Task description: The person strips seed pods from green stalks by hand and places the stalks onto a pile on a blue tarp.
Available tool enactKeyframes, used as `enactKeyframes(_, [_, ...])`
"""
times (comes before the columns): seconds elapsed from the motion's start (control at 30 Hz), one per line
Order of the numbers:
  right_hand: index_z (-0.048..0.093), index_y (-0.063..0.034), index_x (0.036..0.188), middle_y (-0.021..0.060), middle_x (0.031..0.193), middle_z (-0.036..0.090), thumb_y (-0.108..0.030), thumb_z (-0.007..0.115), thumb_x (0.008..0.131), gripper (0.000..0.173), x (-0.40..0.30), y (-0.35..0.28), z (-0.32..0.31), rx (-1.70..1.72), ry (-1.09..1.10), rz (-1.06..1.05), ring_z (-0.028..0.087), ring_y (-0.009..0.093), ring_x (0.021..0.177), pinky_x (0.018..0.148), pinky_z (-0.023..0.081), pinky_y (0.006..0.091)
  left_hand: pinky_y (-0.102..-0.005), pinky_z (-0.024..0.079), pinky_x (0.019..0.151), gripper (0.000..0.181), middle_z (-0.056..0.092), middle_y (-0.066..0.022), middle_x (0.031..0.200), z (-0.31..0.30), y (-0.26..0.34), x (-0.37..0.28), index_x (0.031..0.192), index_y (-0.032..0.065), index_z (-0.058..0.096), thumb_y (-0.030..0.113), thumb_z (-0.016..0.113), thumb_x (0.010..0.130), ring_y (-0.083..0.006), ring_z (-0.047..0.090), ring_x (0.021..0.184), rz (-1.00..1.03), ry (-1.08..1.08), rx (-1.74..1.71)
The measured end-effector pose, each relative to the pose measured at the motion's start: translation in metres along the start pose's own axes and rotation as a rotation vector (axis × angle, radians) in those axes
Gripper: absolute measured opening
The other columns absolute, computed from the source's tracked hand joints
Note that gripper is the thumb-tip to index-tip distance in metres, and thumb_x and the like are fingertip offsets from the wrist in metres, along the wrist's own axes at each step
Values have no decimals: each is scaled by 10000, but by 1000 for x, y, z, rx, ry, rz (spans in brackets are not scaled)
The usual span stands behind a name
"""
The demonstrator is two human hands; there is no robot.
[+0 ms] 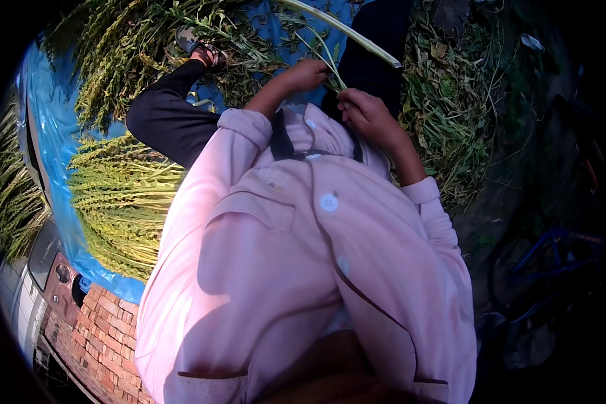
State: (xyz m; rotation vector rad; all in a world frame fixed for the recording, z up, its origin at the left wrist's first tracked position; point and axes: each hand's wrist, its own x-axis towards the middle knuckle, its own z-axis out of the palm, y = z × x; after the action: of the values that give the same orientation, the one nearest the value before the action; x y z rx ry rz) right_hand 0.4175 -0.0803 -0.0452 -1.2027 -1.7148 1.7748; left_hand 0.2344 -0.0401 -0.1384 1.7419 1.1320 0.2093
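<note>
My right hand (364, 115) is closed around the lower ends of a few thin green plant stems (329, 54), held above my lap. Close beside it, my left hand (309, 74) has its fingers curled, with the tips at these same stems. Whether those left fingers pinch a stem is too small to make out. A thick, pale cut stalk (356, 36) lies slantwise over my dark trouser leg (376, 83), just beyond both hands.
Leafy seed-head stalks (126, 60) are heaped on a blue plastic sheet (55, 131). A bundle of yellow-green stalks (123, 202) lies by my left side. Stripped leaves (442, 111) are piled at right. Stacked bricks (108, 338) and a blue bicycle frame (550, 252) stand farther back.
</note>
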Motion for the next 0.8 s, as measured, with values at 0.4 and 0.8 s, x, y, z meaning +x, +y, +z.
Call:
enactKeyframes(0.4, [444,-7,789,134,718,450,-55,430,677,123,12,11,10,-366,45,-259,478,260,681,591,393,315,-281,448,576,125,500,-81,767,-8,35,-74,820,23,425,-23,474,715,-177,515,677,-324,323,-1410])
enactKeyframes(0.8, [490,-39,734,115,684,472,-81,456,659,93,6,-2,5,-389,-99,-335,455,275,664,602,353,334,-277,437,652,111,497,-101,816,-14,75,-91,825,38,422,3,464,730,-181,498,786,31,301,-1136])
